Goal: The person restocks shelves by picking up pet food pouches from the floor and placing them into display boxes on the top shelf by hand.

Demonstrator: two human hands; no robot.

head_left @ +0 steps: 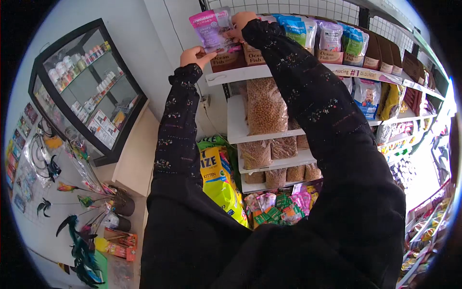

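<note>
A pink and purple pouch [210, 28] stands upright at the left end of the top shelf [240, 74], in a brown box [227, 61] marked Ocean Fish. My left hand [196, 56] is closed on the pouch's lower left edge. At its right side, my right hand [237, 26] has its fingers pressed on the pouch as well; some fingertips are hard to make out. More pouches in brown boxes stand in a row to the right, among them a blue one [297, 30] and a purple one [330, 37].
Below are shelves with clear bags of brown kibble [266, 107] and a heap of small packets [279, 207]. A yellow-green sack [216, 180] stands beside them. At left are a glass cabinet [91, 91] and feather toys [77, 248].
</note>
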